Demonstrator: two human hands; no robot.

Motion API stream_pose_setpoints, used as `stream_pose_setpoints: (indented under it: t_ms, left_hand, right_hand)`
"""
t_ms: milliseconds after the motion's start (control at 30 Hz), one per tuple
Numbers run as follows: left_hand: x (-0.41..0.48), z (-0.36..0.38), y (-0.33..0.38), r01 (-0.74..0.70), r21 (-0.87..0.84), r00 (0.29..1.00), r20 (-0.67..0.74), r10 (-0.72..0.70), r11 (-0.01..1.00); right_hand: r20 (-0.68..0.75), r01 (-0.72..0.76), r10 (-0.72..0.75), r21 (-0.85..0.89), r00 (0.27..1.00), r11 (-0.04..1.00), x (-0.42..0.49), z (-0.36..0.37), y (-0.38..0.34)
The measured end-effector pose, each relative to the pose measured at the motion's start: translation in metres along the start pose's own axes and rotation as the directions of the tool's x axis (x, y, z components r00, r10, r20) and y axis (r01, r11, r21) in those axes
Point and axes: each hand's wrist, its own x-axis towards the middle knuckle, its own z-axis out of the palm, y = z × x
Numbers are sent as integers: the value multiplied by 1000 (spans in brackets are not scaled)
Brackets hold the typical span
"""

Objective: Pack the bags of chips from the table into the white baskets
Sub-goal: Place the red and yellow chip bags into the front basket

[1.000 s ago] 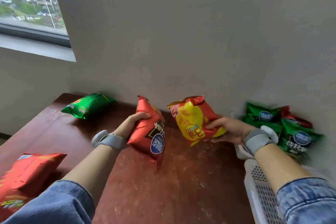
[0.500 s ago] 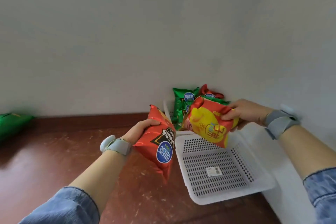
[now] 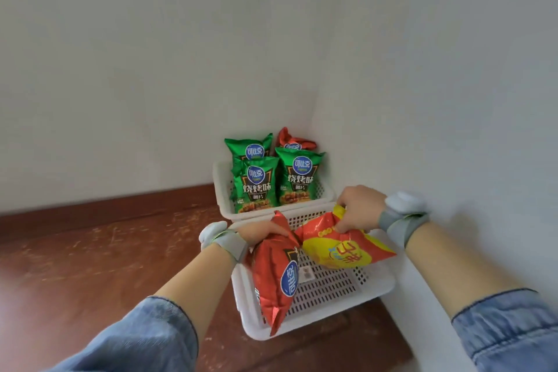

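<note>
My left hand grips the top of a red chip bag that hangs upright into the near white basket. My right hand holds a red-and-yellow chip bag by its upper edge, tilted over the same basket's far half. The two bags touch near their tops. Behind it, the far white basket in the wall corner holds three green chip bags standing upright and a red bag at the back.
Both baskets sit on a dark red-brown table against white walls at the back and right. Grey bands with white units wrap both wrists. My denim sleeves fill the lower corners.
My view has swung right and down, away from the window and loose bags. Both hands have carried their bags over the near basket and lowered them into it.
</note>
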Motion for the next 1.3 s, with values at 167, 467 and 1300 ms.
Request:
stream_pose_setpoints:
  t_ms: [167, 467, 1300]
  left_hand:
    - [18, 9, -3, 71, -6, 996, -45, -71, 997]
    - [-16, -7, 18, -15, 319, 999, -38, 29, 948]
    - [20, 5, 47, -201, 836, 698, -243, 674, 510]
  right_hand:
    - [-7, -23, 23, 6, 1000, 1000, 10, 25, 15]
    - [-139, -8, 19, 78, 990, 997, 34, 40, 16]
    - [39, -13, 7, 134, 999, 991, 41, 59, 37]
